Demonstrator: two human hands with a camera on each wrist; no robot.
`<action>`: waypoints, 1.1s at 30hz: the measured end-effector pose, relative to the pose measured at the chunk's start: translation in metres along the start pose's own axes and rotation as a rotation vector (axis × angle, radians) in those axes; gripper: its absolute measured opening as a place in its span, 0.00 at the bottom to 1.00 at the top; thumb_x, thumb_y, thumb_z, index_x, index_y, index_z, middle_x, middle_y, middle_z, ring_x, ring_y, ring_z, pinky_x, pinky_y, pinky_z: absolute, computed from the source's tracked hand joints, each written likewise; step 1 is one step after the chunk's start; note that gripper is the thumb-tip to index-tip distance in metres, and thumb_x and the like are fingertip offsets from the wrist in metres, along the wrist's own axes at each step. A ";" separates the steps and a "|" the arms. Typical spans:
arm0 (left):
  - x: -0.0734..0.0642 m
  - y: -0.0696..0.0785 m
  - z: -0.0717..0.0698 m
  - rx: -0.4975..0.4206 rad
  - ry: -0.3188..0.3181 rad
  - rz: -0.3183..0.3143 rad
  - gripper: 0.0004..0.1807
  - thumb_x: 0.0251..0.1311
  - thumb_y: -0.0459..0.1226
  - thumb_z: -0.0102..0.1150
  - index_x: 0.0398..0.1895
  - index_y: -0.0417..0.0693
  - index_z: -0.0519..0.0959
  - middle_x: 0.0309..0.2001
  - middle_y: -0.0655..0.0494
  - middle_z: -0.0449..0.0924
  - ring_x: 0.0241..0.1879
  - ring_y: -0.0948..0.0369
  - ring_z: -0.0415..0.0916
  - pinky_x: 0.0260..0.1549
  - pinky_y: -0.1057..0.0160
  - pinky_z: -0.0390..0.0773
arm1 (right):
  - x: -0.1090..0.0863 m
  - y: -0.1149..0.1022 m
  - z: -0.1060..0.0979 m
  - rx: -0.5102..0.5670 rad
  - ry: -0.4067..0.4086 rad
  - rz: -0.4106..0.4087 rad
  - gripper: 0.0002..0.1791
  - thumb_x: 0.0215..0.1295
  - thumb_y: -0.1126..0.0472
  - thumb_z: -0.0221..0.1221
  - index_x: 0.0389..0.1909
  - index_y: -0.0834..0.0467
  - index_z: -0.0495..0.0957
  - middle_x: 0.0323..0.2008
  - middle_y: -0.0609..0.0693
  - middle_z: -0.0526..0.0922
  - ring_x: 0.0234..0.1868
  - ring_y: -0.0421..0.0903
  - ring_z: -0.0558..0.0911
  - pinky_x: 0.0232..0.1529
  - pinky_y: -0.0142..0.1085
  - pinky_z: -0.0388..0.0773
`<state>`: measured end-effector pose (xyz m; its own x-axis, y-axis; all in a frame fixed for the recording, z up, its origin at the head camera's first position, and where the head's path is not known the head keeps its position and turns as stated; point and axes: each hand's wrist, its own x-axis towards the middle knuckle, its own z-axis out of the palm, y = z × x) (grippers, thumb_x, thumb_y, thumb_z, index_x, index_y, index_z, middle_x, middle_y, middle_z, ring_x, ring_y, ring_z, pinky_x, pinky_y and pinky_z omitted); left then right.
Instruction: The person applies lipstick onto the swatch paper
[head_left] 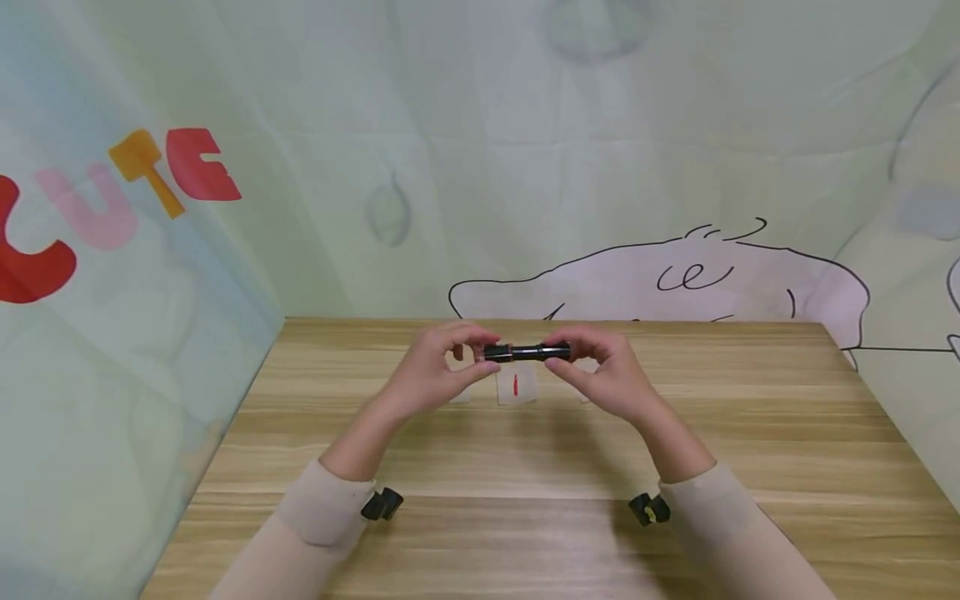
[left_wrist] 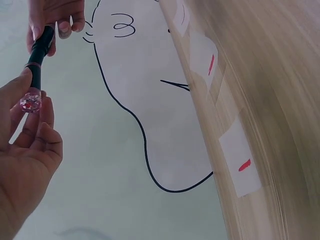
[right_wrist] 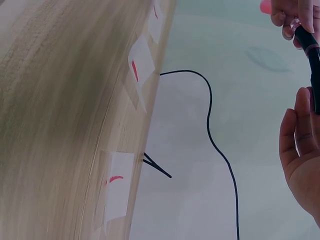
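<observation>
Between both hands, above the table, a slim black tube is held level, its middle narrower than its ends. One end is clear and pinkish with a sparkling inside, plain to see in the left wrist view. My left hand pinches the tube near that clear end with thumb and fingers. The plain black end is in the grip of my right hand, thumb in front and fingers behind. Just below the tube in the head view, a white paper label with a red stroke lies on the table.
The wood-grain table reaches back to a printed cloth backdrop. Two more paper labels, one on each side of the middle one, are partly hidden by the hands; the left wrist view shows a label with a red mark.
</observation>
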<state>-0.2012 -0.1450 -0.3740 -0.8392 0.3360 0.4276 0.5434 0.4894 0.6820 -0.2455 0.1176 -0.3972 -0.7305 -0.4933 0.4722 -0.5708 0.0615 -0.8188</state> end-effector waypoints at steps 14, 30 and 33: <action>-0.001 0.006 0.015 -0.018 0.033 0.044 0.12 0.54 0.33 0.76 0.42 0.44 0.87 0.37 0.59 0.84 0.33 0.65 0.77 0.33 0.58 0.77 | 0.001 -0.003 0.009 -0.037 -0.017 0.030 0.12 0.60 0.71 0.70 0.45 0.62 0.85 0.37 0.52 0.88 0.33 0.44 0.84 0.37 0.35 0.79; 0.000 0.007 0.024 -0.049 0.083 0.086 0.10 0.54 0.29 0.75 0.40 0.40 0.88 0.37 0.55 0.85 0.32 0.62 0.77 0.33 0.65 0.76 | -0.001 0.001 0.013 -0.044 -0.002 0.006 0.10 0.60 0.72 0.70 0.42 0.61 0.86 0.35 0.51 0.88 0.32 0.43 0.80 0.32 0.34 0.76; 0.000 0.008 0.025 -0.044 0.083 0.078 0.10 0.54 0.29 0.75 0.40 0.41 0.88 0.37 0.56 0.85 0.33 0.62 0.77 0.34 0.65 0.76 | -0.001 0.001 0.014 -0.043 -0.002 0.019 0.10 0.61 0.71 0.69 0.42 0.61 0.86 0.33 0.49 0.87 0.32 0.44 0.81 0.30 0.34 0.74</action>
<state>-0.1963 -0.1212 -0.3829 -0.7941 0.3033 0.5267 0.6074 0.4278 0.6694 -0.2403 0.1065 -0.4033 -0.7403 -0.4939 0.4562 -0.5726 0.1076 -0.8127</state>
